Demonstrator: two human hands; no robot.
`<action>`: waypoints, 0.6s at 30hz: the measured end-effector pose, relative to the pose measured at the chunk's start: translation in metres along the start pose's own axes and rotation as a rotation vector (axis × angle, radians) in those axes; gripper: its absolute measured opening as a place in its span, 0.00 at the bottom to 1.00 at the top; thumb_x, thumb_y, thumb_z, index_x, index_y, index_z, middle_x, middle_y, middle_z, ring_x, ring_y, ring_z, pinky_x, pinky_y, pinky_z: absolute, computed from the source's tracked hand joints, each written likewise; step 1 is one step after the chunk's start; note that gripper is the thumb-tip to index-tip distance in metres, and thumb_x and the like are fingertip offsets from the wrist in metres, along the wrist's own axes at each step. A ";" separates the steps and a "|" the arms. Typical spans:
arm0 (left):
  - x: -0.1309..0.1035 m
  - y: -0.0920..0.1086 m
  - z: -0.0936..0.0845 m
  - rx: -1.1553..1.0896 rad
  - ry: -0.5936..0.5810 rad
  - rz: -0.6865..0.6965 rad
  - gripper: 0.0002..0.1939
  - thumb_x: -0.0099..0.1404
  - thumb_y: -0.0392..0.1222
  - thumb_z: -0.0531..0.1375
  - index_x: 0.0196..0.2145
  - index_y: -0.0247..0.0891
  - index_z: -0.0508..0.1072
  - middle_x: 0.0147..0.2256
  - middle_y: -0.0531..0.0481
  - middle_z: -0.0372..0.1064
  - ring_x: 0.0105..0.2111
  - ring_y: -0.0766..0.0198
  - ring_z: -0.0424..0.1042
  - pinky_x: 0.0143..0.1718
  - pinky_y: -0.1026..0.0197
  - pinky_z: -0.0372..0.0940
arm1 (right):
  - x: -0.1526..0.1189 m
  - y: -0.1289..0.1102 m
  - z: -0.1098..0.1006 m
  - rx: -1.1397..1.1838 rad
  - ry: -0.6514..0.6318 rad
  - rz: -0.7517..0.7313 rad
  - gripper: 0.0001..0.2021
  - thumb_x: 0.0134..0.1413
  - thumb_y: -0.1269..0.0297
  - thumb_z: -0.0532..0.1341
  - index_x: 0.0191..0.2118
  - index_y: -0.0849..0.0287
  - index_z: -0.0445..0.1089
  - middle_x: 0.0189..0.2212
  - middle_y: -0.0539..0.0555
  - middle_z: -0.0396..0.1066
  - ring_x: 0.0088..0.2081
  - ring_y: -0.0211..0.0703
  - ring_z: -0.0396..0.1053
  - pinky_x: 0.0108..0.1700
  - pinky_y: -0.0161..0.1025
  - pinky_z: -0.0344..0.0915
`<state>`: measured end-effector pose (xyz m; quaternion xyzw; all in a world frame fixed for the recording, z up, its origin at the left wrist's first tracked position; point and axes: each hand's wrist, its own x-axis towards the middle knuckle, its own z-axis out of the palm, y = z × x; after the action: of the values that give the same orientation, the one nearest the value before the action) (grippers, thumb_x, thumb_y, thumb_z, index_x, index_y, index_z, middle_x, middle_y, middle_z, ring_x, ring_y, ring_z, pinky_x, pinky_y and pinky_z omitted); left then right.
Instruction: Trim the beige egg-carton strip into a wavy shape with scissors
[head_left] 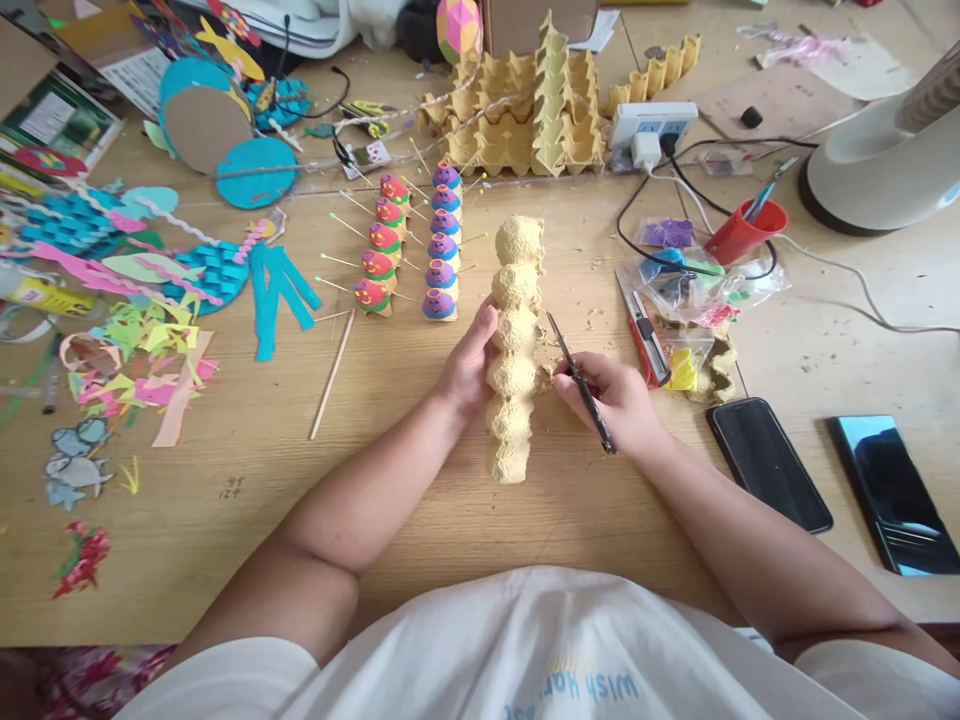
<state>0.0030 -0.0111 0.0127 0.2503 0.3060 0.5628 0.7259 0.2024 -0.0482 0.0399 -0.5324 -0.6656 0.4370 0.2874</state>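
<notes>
My left hand (474,365) is closed round the left side of a pale yellow egg-carton strip (516,340), a single row of several rounded cups standing lengthwise before me with its bumps facing up. In my right hand (611,400) is a dark, slim cutting tool (581,385), its pointed blade aimed up and left, just right of the strip. Seen edge-on, it could be a knife or scissors; I cannot tell which. A small torn carton scrap (546,376) shows between my right fingertips and the strip.
Two painted carton caterpillars (442,240) with pin feelers stand beyond my left hand. Carton trays (495,110) lie at the back. On the right are a red box cutter (646,340), a red cup (746,230), a power strip (652,125) with cables, and two phones (769,462). Paper crafts (150,350) cover the left.
</notes>
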 end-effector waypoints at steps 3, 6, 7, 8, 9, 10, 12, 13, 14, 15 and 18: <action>0.002 0.002 0.000 -0.039 0.056 -0.149 0.19 0.74 0.63 0.61 0.52 0.49 0.79 0.39 0.47 0.83 0.49 0.45 0.85 0.45 0.49 0.80 | 0.002 -0.004 -0.001 0.181 -0.098 0.097 0.28 0.59 0.31 0.67 0.31 0.54 0.66 0.21 0.45 0.60 0.23 0.37 0.56 0.28 0.39 0.49; 0.003 0.002 0.003 -0.034 0.116 -0.148 0.16 0.74 0.60 0.62 0.48 0.49 0.79 0.35 0.49 0.82 0.44 0.47 0.85 0.40 0.52 0.79 | 0.004 -0.006 -0.001 0.218 -0.135 0.142 0.29 0.58 0.31 0.68 0.30 0.53 0.64 0.19 0.44 0.58 0.22 0.36 0.54 0.27 0.39 0.46; 0.003 0.002 0.004 -0.030 0.132 -0.120 0.13 0.74 0.57 0.64 0.46 0.48 0.79 0.35 0.49 0.82 0.44 0.49 0.85 0.41 0.53 0.78 | 0.003 -0.006 -0.001 0.218 -0.142 0.141 0.29 0.58 0.31 0.68 0.30 0.53 0.64 0.19 0.44 0.57 0.22 0.36 0.53 0.27 0.39 0.45; 0.003 0.003 0.005 -0.029 0.147 -0.090 0.12 0.73 0.55 0.65 0.45 0.47 0.79 0.35 0.50 0.81 0.43 0.51 0.84 0.41 0.54 0.78 | 0.003 -0.006 -0.001 0.219 -0.144 0.134 0.29 0.58 0.31 0.68 0.30 0.53 0.64 0.19 0.44 0.57 0.23 0.36 0.53 0.27 0.39 0.45; 0.003 0.003 0.006 -0.030 0.160 -0.067 0.11 0.73 0.54 0.66 0.43 0.46 0.78 0.34 0.51 0.80 0.41 0.53 0.84 0.42 0.55 0.77 | 0.003 -0.005 0.000 0.216 -0.142 0.125 0.29 0.58 0.32 0.68 0.30 0.54 0.64 0.20 0.43 0.56 0.23 0.36 0.52 0.27 0.39 0.45; 0.003 0.003 0.007 -0.029 0.172 -0.056 0.10 0.72 0.53 0.67 0.42 0.46 0.78 0.33 0.51 0.80 0.40 0.55 0.83 0.42 0.56 0.76 | 0.002 -0.004 0.000 0.203 -0.133 0.113 0.28 0.58 0.32 0.68 0.31 0.54 0.65 0.20 0.43 0.56 0.23 0.36 0.52 0.28 0.39 0.45; 0.002 0.003 0.006 -0.023 0.187 -0.061 0.12 0.72 0.54 0.68 0.41 0.45 0.77 0.32 0.52 0.79 0.38 0.56 0.82 0.41 0.57 0.75 | 0.001 -0.001 0.001 0.139 -0.099 0.082 0.27 0.60 0.34 0.68 0.31 0.55 0.66 0.22 0.44 0.56 0.25 0.36 0.52 0.28 0.38 0.47; 0.002 0.002 0.005 -0.020 0.191 -0.070 0.12 0.71 0.55 0.68 0.42 0.45 0.77 0.32 0.52 0.78 0.37 0.56 0.82 0.41 0.57 0.75 | 0.001 0.000 0.001 0.091 -0.081 0.066 0.26 0.60 0.36 0.68 0.31 0.55 0.66 0.23 0.44 0.56 0.26 0.37 0.53 0.29 0.38 0.47; 0.003 0.002 0.004 -0.021 0.192 -0.078 0.13 0.71 0.55 0.68 0.42 0.45 0.77 0.32 0.52 0.78 0.37 0.56 0.82 0.40 0.57 0.75 | 0.001 0.001 0.001 0.041 -0.066 0.052 0.25 0.61 0.37 0.68 0.31 0.55 0.67 0.23 0.45 0.56 0.27 0.37 0.53 0.29 0.38 0.48; 0.003 0.002 0.003 -0.026 0.188 -0.086 0.13 0.71 0.56 0.67 0.43 0.46 0.77 0.32 0.52 0.79 0.38 0.56 0.83 0.40 0.57 0.75 | 0.001 0.002 0.001 -0.005 -0.055 0.041 0.24 0.62 0.38 0.68 0.31 0.55 0.66 0.23 0.45 0.56 0.27 0.37 0.53 0.30 0.38 0.48; 0.005 0.001 -0.001 -0.051 0.167 -0.098 0.15 0.71 0.58 0.67 0.48 0.48 0.78 0.33 0.53 0.80 0.39 0.54 0.85 0.40 0.56 0.76 | 0.001 0.003 0.002 -0.101 -0.045 0.031 0.23 0.63 0.41 0.67 0.30 0.54 0.65 0.23 0.45 0.56 0.27 0.37 0.53 0.30 0.38 0.47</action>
<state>0.0026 -0.0064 0.0119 0.1689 0.3629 0.5531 0.7307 0.2024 -0.0478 0.0364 -0.5462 -0.6849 0.4193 0.2383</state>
